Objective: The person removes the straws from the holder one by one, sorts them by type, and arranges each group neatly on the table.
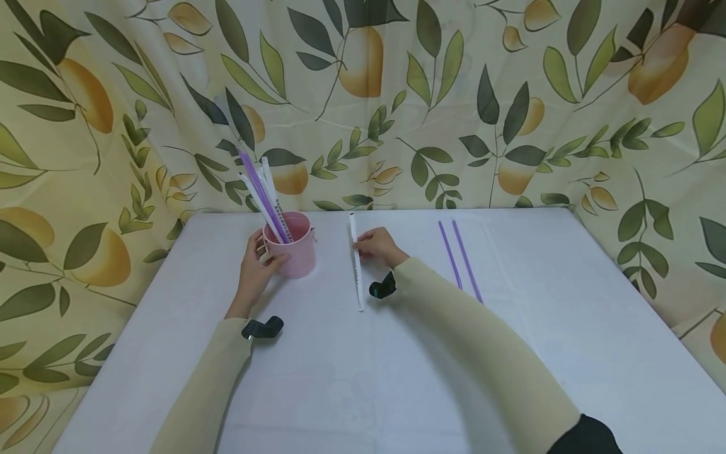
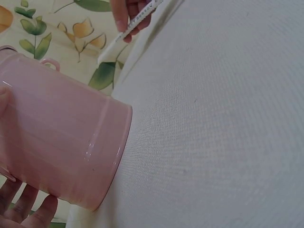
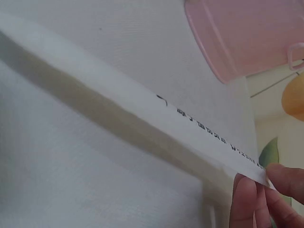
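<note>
My left hand point(image 1: 254, 274) grips a small pink bucket point(image 1: 300, 260) from its left side, the thumb on the near wall and other fingers curled behind. Purple straws point(image 1: 262, 192) and straws in printed white paper wrappers point(image 1: 270, 184) lean out of the bucket to the upper left. To its right, my right hand point(image 1: 383, 246) pinches a paper-wrapped straw point(image 1: 357, 277) between thumb and fingers. In the right wrist view, dark lettering runs along the wrapper point(image 3: 128, 102), which slants over the white cloth. The left wrist view shows the bucket's wall point(image 2: 71, 128) and base edge.
Two bare purple straws point(image 1: 462, 255) lie side by side on the white-covered table point(image 1: 317, 378), partly behind the right forearm. A leaf-and-fruit patterned curtain point(image 1: 351, 145) hangs along the table's far edge. Each wrist wears a black device point(image 1: 263, 327).
</note>
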Demonstrator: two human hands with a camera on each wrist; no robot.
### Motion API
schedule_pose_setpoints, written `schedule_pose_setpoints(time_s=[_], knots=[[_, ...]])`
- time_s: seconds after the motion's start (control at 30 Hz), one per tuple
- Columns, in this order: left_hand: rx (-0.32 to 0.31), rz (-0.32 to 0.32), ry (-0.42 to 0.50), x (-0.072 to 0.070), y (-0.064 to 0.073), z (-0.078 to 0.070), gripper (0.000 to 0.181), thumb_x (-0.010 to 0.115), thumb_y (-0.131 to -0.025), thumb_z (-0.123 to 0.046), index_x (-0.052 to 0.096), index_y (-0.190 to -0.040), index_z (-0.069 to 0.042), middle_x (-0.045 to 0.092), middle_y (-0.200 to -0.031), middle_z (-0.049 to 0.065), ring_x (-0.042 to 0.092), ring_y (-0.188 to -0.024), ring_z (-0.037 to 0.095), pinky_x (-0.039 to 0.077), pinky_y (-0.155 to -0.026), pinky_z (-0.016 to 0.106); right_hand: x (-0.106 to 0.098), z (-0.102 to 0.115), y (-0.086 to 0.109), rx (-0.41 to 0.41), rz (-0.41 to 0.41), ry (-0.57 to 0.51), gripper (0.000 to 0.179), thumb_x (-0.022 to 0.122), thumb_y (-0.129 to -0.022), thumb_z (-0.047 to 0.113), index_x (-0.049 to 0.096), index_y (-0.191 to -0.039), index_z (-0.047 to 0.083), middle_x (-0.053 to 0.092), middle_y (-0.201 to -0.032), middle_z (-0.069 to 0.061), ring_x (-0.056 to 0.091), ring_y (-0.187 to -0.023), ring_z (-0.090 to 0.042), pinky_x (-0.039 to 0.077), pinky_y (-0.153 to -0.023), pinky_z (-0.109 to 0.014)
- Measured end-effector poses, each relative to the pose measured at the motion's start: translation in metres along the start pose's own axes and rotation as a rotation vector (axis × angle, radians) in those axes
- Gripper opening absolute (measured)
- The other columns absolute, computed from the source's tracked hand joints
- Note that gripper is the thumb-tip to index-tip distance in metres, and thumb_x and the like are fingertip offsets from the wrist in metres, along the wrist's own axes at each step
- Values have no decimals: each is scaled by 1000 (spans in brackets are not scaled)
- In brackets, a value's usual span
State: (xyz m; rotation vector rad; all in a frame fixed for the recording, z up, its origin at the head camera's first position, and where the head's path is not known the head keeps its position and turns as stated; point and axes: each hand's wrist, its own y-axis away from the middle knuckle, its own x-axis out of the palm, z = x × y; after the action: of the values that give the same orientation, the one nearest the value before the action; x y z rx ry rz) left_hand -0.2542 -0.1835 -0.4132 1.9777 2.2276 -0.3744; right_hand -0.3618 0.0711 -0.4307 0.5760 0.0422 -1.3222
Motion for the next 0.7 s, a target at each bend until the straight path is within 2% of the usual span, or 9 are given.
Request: schedule_pose_setpoints(time_s=[0.37, 0.7], knots=[[9, 1, 3, 0, -1, 2, 76, 66, -87, -13, 21, -148, -12, 29, -149, 17, 31, -137, 35, 34, -112, 48, 1, -7, 1, -7, -39, 76, 27, 70, -84, 13, 65, -106, -3, 60, -83, -8, 58, -56, -8, 51, -52, -14], [1, -3, -3, 1, 1, -1, 75, 66, -87, -13, 22, -148, -11, 28, -150, 16, 30, -138, 35, 33, -112, 48, 6, -10, -3, -38, -88, 157, 18, 72, -80, 8, 66, -94, -3, 60, -67, -4, 57, -47, -6, 48, -48, -14]])
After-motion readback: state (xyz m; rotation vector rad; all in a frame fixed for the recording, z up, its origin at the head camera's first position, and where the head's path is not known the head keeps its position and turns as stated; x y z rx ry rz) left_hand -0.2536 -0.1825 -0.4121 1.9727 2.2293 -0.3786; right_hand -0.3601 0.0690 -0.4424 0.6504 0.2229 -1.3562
